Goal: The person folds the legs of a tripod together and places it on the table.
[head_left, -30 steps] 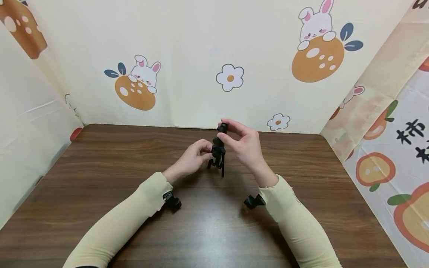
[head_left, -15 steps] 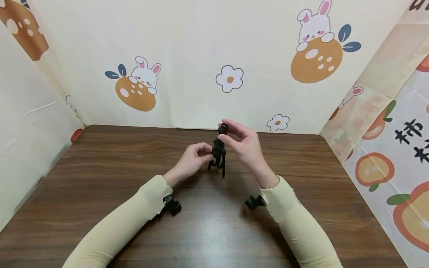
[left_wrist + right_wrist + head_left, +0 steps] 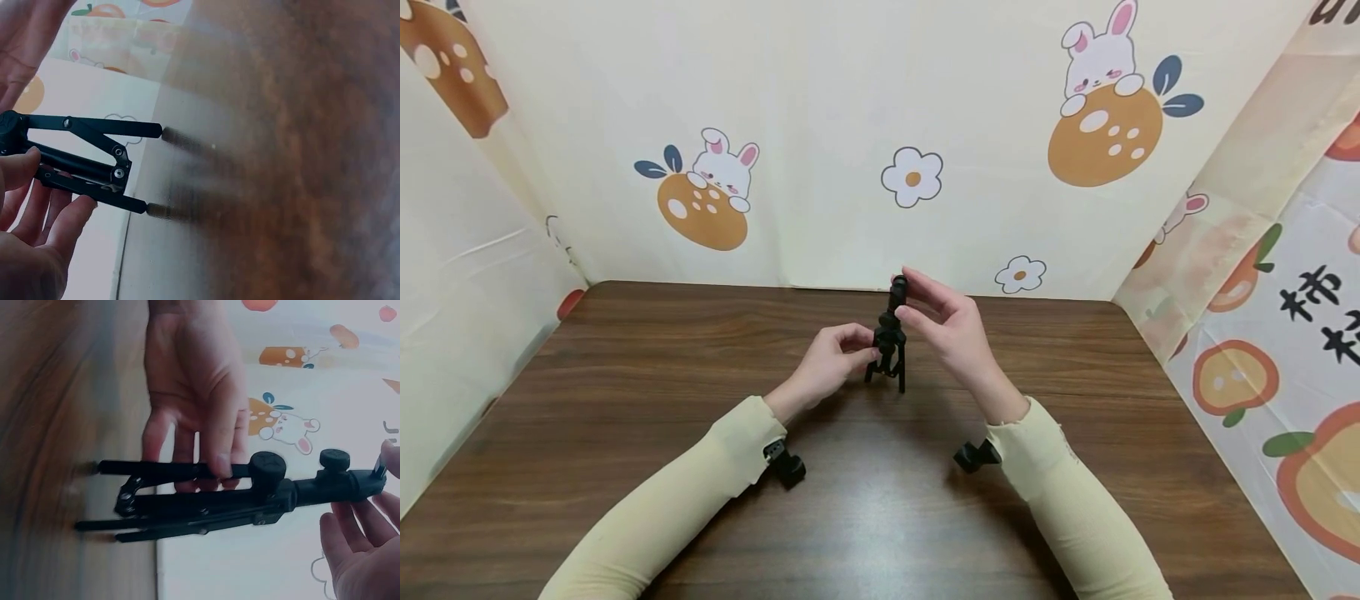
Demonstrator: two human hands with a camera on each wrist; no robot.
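A small black tripod (image 3: 889,337) stands upright on the wooden table, its legs only slightly spread. My left hand (image 3: 829,362) pinches one leg below the collar; in the left wrist view its thumb and fingers (image 3: 78,215) lie on either side of that leg. At the top, my right hand (image 3: 951,329) holds the tripod's head, with the thumb lower and the index finger higher. Two round knobs, the larger one (image 3: 269,467) at the collar and the smaller one (image 3: 335,459) by the head, show in the right wrist view. Part of the right hand is cut off there.
The brown wooden table (image 3: 700,333) meets a pale printed curtain (image 3: 827,167) close behind the tripod. More printed cloth (image 3: 1240,317) hangs at the right, and a white sheet (image 3: 475,292) at the left. A black wrist camera (image 3: 786,467) sits on the left sleeve.
The tripod's head looks narrower from the head view, as if turned slightly. My right thumb has shifted a little to the right. The left hand keeps its hold on the leg.
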